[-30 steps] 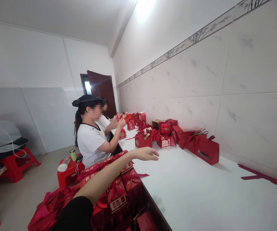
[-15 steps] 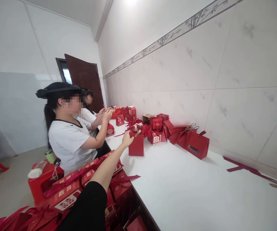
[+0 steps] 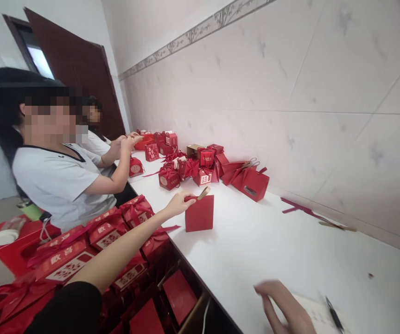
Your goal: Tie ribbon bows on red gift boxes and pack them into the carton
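My left hand point(image 3: 180, 204) is stretched out over the white table point(image 3: 241, 260), its fingers closed on the top edge of a plain red gift box point(image 3: 200, 214). A tan ribbon loop point(image 3: 204, 193) sticks up from the top of that box. The box stands upright, at or just above the tabletop. At the bottom of the view my right hand point(image 3: 283, 306) hovers with fingers apart and nothing in them. Beside it lie a sheet of paper with handwriting point(image 3: 307, 306) and a dark pen point(image 3: 333, 313).
Decorated red boxes with ribbons point(image 3: 105, 234) are piled at the left, below the table edge. More small red boxes point(image 3: 205, 174) and red bags point(image 3: 255, 183) stand along the wall. Ribbon strips point(image 3: 300, 206) lie nearby. A co-worker point(image 3: 57, 171) handles something at the far left.
My left hand has brought the red box nearer, away from the cluster of boxes. My right hand has come into view at the bottom. The camera has shifted to the right and down.
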`<move>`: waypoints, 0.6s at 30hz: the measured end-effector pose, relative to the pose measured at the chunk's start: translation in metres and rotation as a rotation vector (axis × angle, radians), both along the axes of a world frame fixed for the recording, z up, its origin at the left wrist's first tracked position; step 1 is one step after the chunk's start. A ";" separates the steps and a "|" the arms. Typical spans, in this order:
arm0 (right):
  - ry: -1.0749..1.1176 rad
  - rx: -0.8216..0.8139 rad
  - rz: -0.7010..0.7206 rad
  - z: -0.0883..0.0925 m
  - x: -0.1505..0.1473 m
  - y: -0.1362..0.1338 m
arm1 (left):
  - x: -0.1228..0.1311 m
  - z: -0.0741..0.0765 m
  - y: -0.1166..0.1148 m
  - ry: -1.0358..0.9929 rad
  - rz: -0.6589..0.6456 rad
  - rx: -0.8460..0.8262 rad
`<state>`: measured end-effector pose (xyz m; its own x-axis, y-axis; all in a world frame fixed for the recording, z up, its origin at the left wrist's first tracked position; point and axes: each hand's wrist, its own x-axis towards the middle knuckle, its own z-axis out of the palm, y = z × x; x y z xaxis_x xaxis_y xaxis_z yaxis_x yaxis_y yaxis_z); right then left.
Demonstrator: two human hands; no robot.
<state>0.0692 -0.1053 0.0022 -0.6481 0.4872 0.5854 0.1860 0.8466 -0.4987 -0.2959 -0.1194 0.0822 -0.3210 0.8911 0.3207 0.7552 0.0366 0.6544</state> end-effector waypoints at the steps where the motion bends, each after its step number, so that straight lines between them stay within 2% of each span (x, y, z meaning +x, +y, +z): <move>1: 0.000 -0.003 0.026 0.006 -0.013 0.006 | 0.017 -0.002 -0.003 -0.020 -0.037 -0.004; 3: 0.096 -0.023 -0.017 0.018 -0.038 0.019 | 0.051 -0.004 -0.007 -0.078 -0.107 -0.003; 6: 0.221 -0.148 -0.140 0.036 -0.064 0.035 | 0.099 -0.009 -0.014 -0.183 -0.204 0.044; 9: 0.257 -0.241 -0.064 0.054 -0.071 0.039 | 0.133 -0.015 -0.020 -0.263 -0.237 0.102; 13: 0.305 -0.363 -0.005 0.066 -0.066 0.035 | 0.153 -0.018 -0.026 -0.350 -0.243 0.097; 18: 0.357 -0.381 -0.018 0.061 -0.062 0.037 | 0.160 -0.008 -0.026 -0.391 -0.264 0.083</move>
